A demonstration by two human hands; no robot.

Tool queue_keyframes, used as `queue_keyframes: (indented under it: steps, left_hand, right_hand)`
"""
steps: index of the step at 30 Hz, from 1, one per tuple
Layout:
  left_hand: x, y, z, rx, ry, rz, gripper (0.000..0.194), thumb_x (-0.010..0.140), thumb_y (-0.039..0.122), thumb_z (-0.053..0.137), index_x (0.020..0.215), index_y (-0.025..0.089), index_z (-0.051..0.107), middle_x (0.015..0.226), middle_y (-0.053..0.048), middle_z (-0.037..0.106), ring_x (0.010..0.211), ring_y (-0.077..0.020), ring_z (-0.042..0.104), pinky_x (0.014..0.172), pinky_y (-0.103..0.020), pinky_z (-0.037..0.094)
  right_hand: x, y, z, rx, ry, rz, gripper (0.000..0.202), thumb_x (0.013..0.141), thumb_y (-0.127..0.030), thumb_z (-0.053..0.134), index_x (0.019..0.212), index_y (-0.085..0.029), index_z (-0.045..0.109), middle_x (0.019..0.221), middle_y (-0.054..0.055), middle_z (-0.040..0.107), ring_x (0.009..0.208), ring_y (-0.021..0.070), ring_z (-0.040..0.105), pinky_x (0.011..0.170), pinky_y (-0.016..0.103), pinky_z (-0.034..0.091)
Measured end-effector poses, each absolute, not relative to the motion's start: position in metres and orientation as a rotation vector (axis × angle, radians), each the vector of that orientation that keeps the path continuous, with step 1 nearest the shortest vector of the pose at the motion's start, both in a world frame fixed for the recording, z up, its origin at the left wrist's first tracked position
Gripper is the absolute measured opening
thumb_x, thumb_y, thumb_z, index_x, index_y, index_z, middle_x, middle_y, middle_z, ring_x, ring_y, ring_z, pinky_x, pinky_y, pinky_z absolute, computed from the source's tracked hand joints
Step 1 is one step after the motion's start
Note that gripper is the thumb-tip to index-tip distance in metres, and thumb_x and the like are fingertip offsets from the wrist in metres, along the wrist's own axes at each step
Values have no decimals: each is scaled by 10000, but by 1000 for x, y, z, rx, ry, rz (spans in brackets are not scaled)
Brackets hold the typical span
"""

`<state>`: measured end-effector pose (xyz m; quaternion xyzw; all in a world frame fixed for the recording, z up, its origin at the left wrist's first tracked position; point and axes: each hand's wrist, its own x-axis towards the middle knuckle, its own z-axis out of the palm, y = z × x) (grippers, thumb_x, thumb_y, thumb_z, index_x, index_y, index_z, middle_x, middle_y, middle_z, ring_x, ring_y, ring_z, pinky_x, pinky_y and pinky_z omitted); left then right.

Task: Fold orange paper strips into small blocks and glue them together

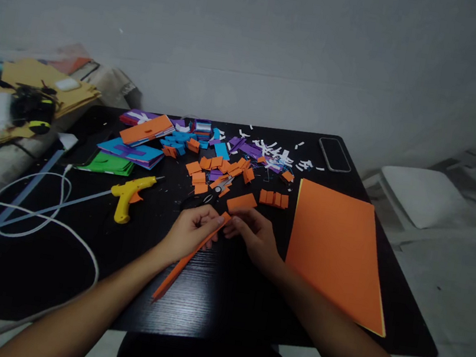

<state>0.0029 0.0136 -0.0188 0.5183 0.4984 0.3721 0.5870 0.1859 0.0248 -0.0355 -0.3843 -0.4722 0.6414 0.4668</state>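
A long, narrow folded orange paper strip [182, 266] slants from near the table's front up between my hands. My left hand [194, 229] is closed around its upper part, thumb on top. At the strip's far tip, the thumb and fingers of my right hand [256, 238] pinch the end. Just beyond them lies a flat orange paper piece [242, 202]. Scissors [199, 199] rest behind my left hand, partly covered by small folded orange paper pieces [200, 179]. Another row of folded orange pieces [274, 199] sits beyond my right hand.
A yellow glue gun [128, 195] and looping white cable [63, 224] lie left, near stacks of coloured paper [130, 150]. Large orange sheets [335, 247] lie right, below a phone [334, 155]. White paper scraps [273, 151] litter the back. A white stool [423, 197] stands beyond the table [235, 315].
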Motion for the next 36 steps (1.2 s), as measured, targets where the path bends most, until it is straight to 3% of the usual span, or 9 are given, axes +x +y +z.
queue_keyframes:
  steps: [4,9,19,26,30,36]
  left_hand:
    - [3,13,-19,1221,1152,872,447,867,587,707,797,153,626,594,7,646,436,-90,578,415,-176,455]
    - [3,14,-18,1200,1083,821,403,883,554,703,857,156,643,663,1,666,493,-104,612,464,-199,491]
    - [2,17,-18,1448,1163,822,340,921,485,673,841,156,704,673,-14,685,609,-120,579,586,-216,420]
    - [2,17,-20,1344,1156,810,354,894,506,701,829,159,678,643,-7,674,499,-107,567,489,-206,412]
    - [1,17,-22,1358,1158,820,372,876,502,726,778,148,665,637,-18,673,530,-108,600,502,-196,451]
    - [2,14,-23,1211,1097,842,433,893,571,685,903,138,672,717,-21,690,537,-116,649,494,-217,541]
  right_hand:
    - [187,24,-33,-978,-1161,1504,348,755,-396,873,1005,-214,712,920,28,745,831,183,722,801,339,613]
    - [186,23,-31,-1025,-1201,1453,261,781,-424,844,876,-208,731,785,22,741,718,188,703,743,350,600]
    - [188,28,-32,-1061,-1143,1458,221,769,-384,840,855,-202,749,733,15,738,662,177,677,700,331,570]
    - [187,28,-33,-1049,-1165,1448,216,764,-370,849,870,-203,762,764,22,757,676,181,693,720,335,583]
    - [187,28,-32,-1045,-1174,1453,227,757,-379,854,862,-197,768,756,23,762,667,175,697,712,322,591]
    - [186,27,-34,-1005,-1173,1507,236,746,-387,868,859,-197,784,756,21,768,684,174,712,708,303,588]
